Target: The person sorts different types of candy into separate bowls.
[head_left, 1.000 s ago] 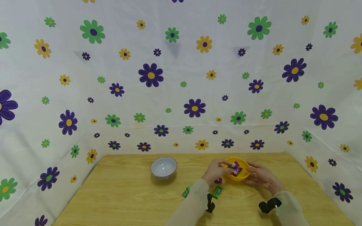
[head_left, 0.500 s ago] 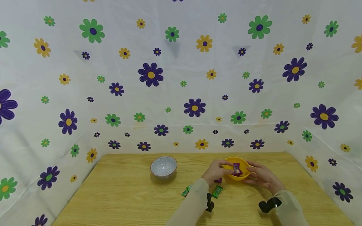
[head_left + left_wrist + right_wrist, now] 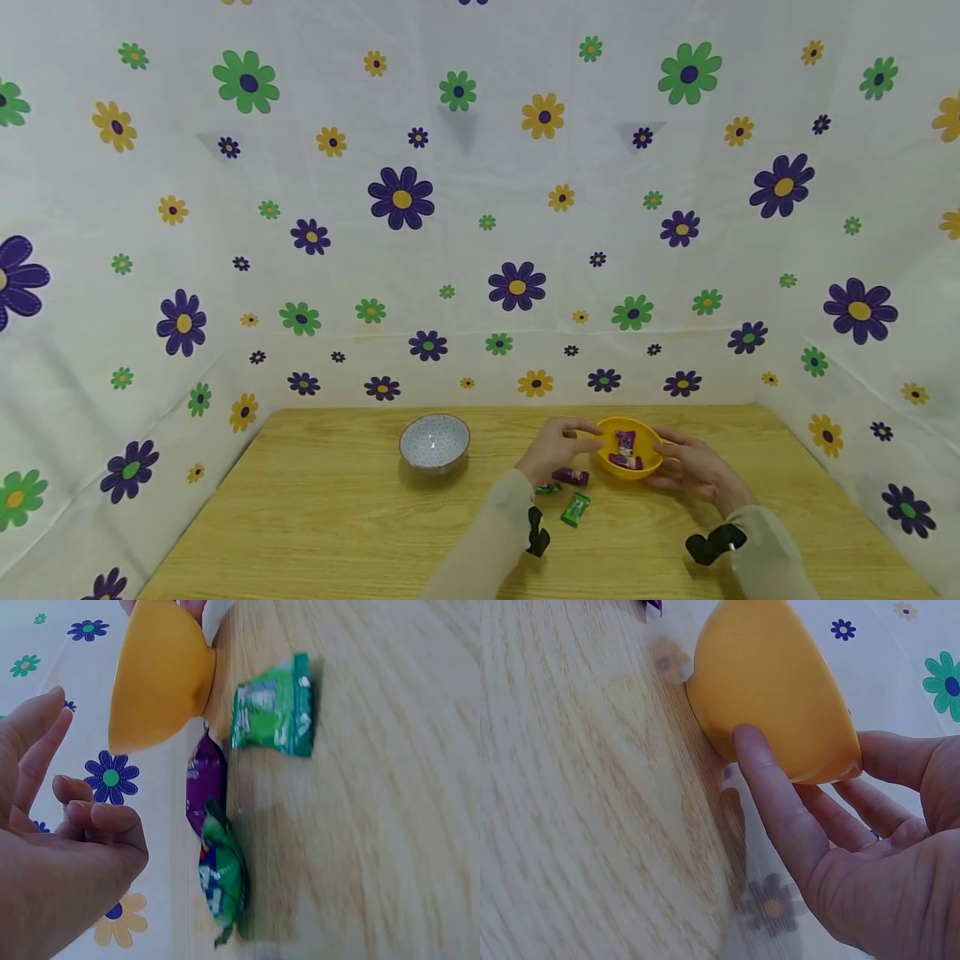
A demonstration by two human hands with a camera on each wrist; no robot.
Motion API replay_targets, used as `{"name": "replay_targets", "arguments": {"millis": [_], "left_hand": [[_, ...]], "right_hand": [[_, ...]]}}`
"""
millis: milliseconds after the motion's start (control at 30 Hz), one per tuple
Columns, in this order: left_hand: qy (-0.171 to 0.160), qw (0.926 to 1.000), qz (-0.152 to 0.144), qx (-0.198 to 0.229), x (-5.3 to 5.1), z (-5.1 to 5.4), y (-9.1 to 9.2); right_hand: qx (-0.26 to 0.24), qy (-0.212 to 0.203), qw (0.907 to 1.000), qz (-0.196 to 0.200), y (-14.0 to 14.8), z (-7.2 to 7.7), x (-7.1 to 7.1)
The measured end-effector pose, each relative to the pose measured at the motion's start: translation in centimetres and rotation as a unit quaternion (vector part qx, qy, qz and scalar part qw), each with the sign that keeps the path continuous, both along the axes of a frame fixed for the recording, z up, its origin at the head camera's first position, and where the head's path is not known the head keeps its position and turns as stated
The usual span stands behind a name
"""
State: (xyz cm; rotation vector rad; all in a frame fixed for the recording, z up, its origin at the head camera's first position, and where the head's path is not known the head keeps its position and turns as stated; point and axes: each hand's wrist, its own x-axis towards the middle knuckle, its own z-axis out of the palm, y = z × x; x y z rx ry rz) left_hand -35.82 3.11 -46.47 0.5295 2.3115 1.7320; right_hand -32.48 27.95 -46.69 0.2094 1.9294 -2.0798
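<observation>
In the head view, purple-wrapped candies [image 3: 626, 461] lie in a yellow bowl [image 3: 634, 476] on the table's right half. My right hand [image 3: 701, 471] holds that bowl's right side, fingers and thumb spread around its wall [image 3: 780, 690] in the right wrist view. At the bowl's left edge is my left hand [image 3: 555, 450], fingers slightly bent and nothing between them; the left wrist view shows a gap between this hand [image 3: 67, 855] and the bowl [image 3: 161, 675]. Below it on the table lie a purple candy [image 3: 205, 780], a green candy [image 3: 223, 877] touching it, and another green candy [image 3: 274, 709].
A pale patterned bowl [image 3: 434, 444] with a reddish rim stands left of my left hand, near the back of the wooden table [image 3: 322, 517]. Flower-printed white cloth [image 3: 465, 250] rises behind the table and along both sides.
My left hand has moved left, out of the yellow bowl, and its fingers have let go of a purple candy there. The right hand and both bowls have stayed in place.
</observation>
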Motion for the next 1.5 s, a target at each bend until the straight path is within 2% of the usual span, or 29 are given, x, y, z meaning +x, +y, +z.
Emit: {"name": "replay_targets", "arguments": {"millis": [133,333,567,900,1067,1367,1500], "left_hand": [[0.009,0.9997,-0.013,0.016,-0.2,-0.2,-1.0],[-0.005,0.9991,-0.028,0.033,-0.4,-0.3,-2.2],[-0.014,0.9993,-0.035,0.006,-0.6,-0.3,-3.5],[-0.034,0.9989,-0.029,-0.015,-1.7,-1.5,-4.4],[-0.021,0.998,-0.027,-0.053,-1.5,-1.6,-4.8],[-0.066,0.9925,-0.044,-0.093,-1.2,-1.4,-4.9],[-0.069,0.9914,-0.041,-0.104,-1.0,-1.4,-4.8]], "right_hand": [[0.003,-0.002,1.0,0.002,0.0,-0.1,0.0],[0.002,-0.002,1.0,-0.001,0.0,-0.1,0.0],[-0.002,0.002,1.0,0.006,0.0,0.1,0.1],[-0.004,-0.004,1.0,0.004,0.0,0.3,0.2],[0.001,0.0,1.0,0.004,0.0,0.2,0.0],[0.009,0.001,1.0,0.003,0.0,0.2,0.0],[0.02,0.006,0.9997,0.01,0.0,0.1,0.1]]}}
